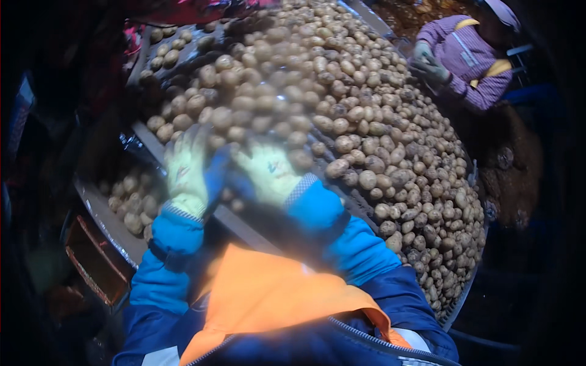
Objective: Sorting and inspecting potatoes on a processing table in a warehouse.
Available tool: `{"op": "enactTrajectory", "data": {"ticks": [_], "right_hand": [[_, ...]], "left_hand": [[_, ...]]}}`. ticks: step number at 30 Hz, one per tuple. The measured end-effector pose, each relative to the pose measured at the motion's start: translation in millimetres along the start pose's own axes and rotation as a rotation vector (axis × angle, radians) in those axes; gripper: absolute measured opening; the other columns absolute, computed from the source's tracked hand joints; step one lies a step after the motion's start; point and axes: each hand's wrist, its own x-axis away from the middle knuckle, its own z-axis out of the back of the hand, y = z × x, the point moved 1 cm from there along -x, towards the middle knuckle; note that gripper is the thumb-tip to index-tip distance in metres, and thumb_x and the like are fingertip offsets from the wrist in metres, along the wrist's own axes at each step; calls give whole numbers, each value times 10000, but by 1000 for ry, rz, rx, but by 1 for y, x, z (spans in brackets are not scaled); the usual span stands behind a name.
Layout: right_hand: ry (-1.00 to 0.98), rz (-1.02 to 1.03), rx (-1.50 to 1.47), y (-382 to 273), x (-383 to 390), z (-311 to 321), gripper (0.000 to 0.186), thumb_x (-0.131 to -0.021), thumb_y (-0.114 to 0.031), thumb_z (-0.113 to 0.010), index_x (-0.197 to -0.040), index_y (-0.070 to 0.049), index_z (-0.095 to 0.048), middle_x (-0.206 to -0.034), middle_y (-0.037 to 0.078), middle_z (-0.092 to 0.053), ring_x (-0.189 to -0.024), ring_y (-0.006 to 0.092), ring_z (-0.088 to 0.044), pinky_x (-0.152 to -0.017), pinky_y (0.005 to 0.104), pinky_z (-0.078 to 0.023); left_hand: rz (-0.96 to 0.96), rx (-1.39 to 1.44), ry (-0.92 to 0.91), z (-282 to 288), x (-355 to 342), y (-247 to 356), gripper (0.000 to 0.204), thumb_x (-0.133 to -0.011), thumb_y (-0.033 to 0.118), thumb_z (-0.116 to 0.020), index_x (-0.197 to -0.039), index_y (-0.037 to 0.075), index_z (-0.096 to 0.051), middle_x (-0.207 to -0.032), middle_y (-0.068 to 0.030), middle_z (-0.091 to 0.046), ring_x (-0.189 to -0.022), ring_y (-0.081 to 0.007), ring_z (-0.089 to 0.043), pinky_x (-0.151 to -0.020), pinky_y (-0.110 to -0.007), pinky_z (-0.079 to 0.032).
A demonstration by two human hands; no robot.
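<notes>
At the near edge of the surface (245,232), potatoes (222,117) lie just beyond my left hand (187,172) and right hand (270,172), whose grip I cannot tell; probably firm, perhaps slippery, they'd suit cupping round the middle.

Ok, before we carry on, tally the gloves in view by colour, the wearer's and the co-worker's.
Pale yellow-green gloves with blue: 2, on the wearer's left hand and right hand
Grey gloves: 2, close together on the co-worker
Total: 4
</notes>
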Motion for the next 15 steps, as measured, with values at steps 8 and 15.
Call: {"op": "enactTrajectory", "data": {"ticks": [8,15], "right_hand": [[454,-397,-68,154,58,93,547,-944,-290,-754,-1383,3,-608,-1356,224,-646,-1288,353,-598,-1104,433,-467],[185,-782,307,226,37,68,729,-864,-674,-680,-1413,-197,-627,-1260,208,-693,-1171,385,-664,-1025,498,-506]], "left_hand": [[-89,-26,99,1,-2,15,670,-943,402,-701,-1496,77,-506,-1421,-236,-570,-1322,-412,-524,-1144,-565,-338],[-50,-40,40,-1,-6,15,678,-934,410,-715,-1490,77,-515,-1431,-232,-570,-1337,-410,-521,-1150,-570,-334]]}}
